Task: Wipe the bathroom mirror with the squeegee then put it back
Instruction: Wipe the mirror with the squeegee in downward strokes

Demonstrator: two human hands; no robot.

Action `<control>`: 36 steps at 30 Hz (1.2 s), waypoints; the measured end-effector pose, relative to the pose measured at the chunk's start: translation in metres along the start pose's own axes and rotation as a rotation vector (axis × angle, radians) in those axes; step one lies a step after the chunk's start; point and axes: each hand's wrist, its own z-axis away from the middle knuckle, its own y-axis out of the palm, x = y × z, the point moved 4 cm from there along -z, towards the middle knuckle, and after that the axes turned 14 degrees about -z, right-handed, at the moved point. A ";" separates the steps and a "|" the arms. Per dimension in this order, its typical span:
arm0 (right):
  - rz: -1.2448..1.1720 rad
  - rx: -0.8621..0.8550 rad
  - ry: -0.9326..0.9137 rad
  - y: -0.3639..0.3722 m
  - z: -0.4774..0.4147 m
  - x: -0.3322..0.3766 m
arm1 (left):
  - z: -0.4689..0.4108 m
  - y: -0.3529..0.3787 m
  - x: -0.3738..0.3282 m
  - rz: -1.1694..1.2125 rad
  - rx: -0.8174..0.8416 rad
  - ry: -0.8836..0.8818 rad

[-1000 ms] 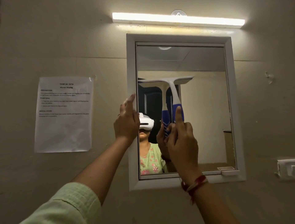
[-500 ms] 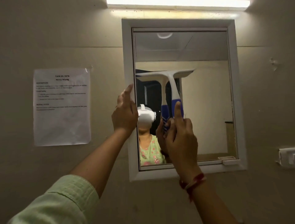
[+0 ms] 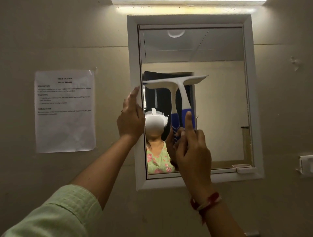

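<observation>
A white-framed mirror (image 3: pixel 220 118) hangs on the beige wall. My right hand (image 3: pixel 191 148) grips the blue handle of a white squeegee (image 3: pixel 183 94), index finger stretched up along the handle. The squeegee's blade lies nearly level against the left half of the glass, about mid-height. My left hand (image 3: pixel 130 118) rests on the mirror's left frame edge, fingers pointing up and holding nothing. The mirror reflects the squeegee and a person in a green floral top with a white headset.
A printed task sheet (image 3: pixel 65 111) is taped to the wall left of the mirror. A light bar (image 3: pixel 186 2) glows above the frame. A small white ledge (image 3: pixel 245 170) sticks out at the mirror's lower right, and a white fitting (image 3: pixel 306 165) is on the far right wall.
The squeegee and my right hand have moved down the glass a little. The view has tilted downward, so the light bar now sits at the top edge. My left hand stays on the frame.
</observation>
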 end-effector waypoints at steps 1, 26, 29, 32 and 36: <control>-0.002 0.011 0.011 -0.001 0.011 -0.002 | 0.000 0.000 0.000 0.005 -0.003 0.000; -0.016 0.005 0.011 -0.003 0.016 0.003 | -0.001 0.002 0.003 0.032 -0.003 -0.001; -0.030 0.020 0.035 -0.003 0.028 0.000 | -0.001 0.003 0.004 0.033 0.003 -0.003; -0.021 0.046 0.071 -0.006 0.061 -0.003 | -0.001 0.004 0.004 0.037 0.008 0.004; -0.026 0.041 0.088 -0.005 0.073 -0.002 | -0.002 0.005 0.005 0.043 0.002 0.001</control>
